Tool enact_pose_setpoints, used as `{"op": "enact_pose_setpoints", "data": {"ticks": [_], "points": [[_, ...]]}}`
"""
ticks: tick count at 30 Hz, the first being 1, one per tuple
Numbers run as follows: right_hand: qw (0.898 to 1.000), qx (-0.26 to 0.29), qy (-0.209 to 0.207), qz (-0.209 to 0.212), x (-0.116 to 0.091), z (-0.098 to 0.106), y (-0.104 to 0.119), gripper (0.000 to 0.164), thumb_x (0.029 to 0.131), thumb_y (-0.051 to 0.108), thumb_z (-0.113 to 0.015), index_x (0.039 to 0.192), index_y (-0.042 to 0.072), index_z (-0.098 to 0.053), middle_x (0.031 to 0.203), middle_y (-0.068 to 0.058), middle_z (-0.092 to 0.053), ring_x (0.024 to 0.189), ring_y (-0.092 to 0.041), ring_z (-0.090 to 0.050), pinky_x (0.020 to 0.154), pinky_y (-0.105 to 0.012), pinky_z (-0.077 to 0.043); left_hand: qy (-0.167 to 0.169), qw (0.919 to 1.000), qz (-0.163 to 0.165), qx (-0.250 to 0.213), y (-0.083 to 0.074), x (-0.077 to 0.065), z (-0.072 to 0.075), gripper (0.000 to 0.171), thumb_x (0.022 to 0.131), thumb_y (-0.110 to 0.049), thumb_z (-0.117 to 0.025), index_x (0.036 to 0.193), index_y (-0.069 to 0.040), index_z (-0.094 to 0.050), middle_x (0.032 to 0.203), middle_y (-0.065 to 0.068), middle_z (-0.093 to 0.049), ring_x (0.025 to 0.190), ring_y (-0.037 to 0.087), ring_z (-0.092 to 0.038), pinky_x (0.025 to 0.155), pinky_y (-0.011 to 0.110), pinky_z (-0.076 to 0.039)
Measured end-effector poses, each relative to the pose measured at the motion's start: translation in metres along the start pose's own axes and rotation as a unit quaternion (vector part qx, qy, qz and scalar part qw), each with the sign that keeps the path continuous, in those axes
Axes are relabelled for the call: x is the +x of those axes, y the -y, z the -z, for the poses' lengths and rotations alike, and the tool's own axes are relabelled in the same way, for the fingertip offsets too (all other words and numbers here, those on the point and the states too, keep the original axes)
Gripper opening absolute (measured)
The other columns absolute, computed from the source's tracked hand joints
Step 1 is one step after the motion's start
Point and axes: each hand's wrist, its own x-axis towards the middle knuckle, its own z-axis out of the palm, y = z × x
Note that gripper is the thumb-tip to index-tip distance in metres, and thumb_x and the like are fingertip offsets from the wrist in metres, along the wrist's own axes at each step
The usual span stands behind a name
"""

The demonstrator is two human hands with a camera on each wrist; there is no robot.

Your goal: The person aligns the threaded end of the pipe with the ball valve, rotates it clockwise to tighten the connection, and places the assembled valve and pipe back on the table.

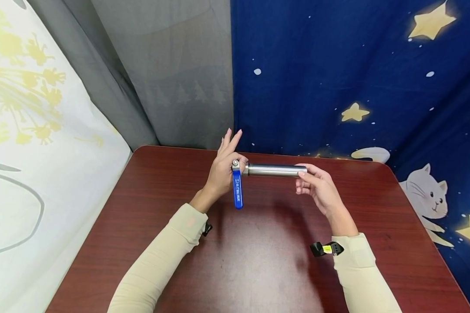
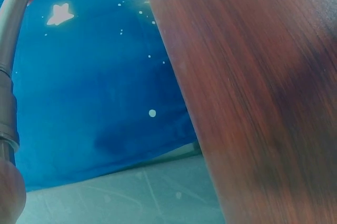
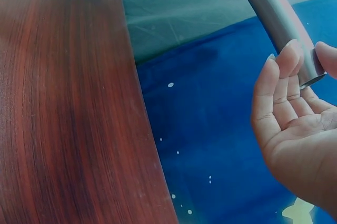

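Note:
A metal ball valve (image 1: 236, 165) with a blue lever handle (image 1: 237, 190) joins a straight steel pipe (image 1: 274, 170), held level above the table. My left hand (image 1: 218, 174) grips the valve body at the pipe's left end, thumb bent against it and other fingers extended upward. Much of the valve body is hidden behind that hand and the lever. At the opposite end, my right hand (image 1: 322, 190) pinches the pipe between thumb and fingers. The right wrist view shows the pipe's open end (image 3: 313, 81) near the palm. The lever hangs toward me.
A dark red-brown wooden table (image 1: 250, 261) lies beneath both hands. Behind it hang a grey curtain (image 1: 180, 78) and a blue star-patterned curtain (image 1: 305, 87). White patterned fabric (image 1: 62, 174) borders the left side. A small black device (image 1: 327, 248) is strapped at the right wrist.

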Motion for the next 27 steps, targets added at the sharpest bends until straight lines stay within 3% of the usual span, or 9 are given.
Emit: {"op": "enact_pose_setpoints", "data": {"ticks": [4,11,14,20,27], "points": [[1.000,-0.010,-0.004,-0.009,0.0003,-0.0001,0.0004,0.016,0.092,0.015,-0.053,0.099,0.001,-0.055,0.065,-0.010,-0.055,0.055,-0.017,-0.055,0.056,-0.030,-0.051,-0.001,1.0000,-0.006,-0.003,0.0004,0.0002,-0.0006,0.015,0.084,-0.011,-0.051,0.078,-0.004,-0.062,0.139,0.020,-0.035,0.132,0.038,-0.016,0.103,0.052,-0.012],[0.999,-0.029,-0.026,-0.025,0.0023,-0.0009,0.0004,0.021,0.091,0.023,-0.055,0.086,0.003,-0.055,0.061,-0.010,-0.054,0.054,-0.018,-0.054,0.056,-0.031,-0.050,-0.003,0.9999,-0.011,-0.004,0.0002,0.0018,-0.0009,0.013,0.084,-0.010,-0.052,0.078,-0.003,-0.062,0.139,0.019,-0.035,0.132,0.038,-0.016,0.103,0.052,-0.012],[0.999,-0.027,-0.024,-0.031,0.0018,-0.0003,-0.0001,0.020,0.091,0.023,-0.055,0.091,0.003,-0.055,0.063,-0.010,-0.055,0.056,-0.019,-0.055,0.057,-0.032,-0.051,-0.003,1.0000,-0.008,-0.002,-0.0004,0.0016,-0.0012,0.012,0.083,-0.009,-0.053,0.078,-0.003,-0.062,0.141,0.015,-0.033,0.132,0.038,-0.016,0.103,0.052,-0.012],[0.999,-0.026,0.006,-0.018,0.0000,-0.0014,0.0016,0.043,0.089,0.015,-0.058,0.125,-0.003,-0.042,0.074,-0.011,-0.058,0.062,-0.021,-0.058,0.060,-0.033,-0.051,-0.002,1.0000,-0.007,-0.002,-0.0004,0.0014,-0.0017,0.013,0.083,-0.010,-0.052,0.078,-0.004,-0.062,0.141,0.016,-0.034,0.132,0.038,-0.017,0.103,0.052,-0.013],[1.000,-0.011,0.013,-0.002,0.0007,-0.0014,0.0010,0.033,0.088,0.009,-0.058,0.118,0.000,-0.048,0.074,-0.011,-0.059,0.061,-0.019,-0.059,0.059,-0.031,-0.052,-0.006,0.9999,-0.010,-0.007,-0.0009,0.0024,-0.0018,0.014,0.084,-0.010,-0.052,0.077,-0.004,-0.062,0.138,0.020,-0.036,0.131,0.039,-0.017,0.103,0.052,-0.013]]}}
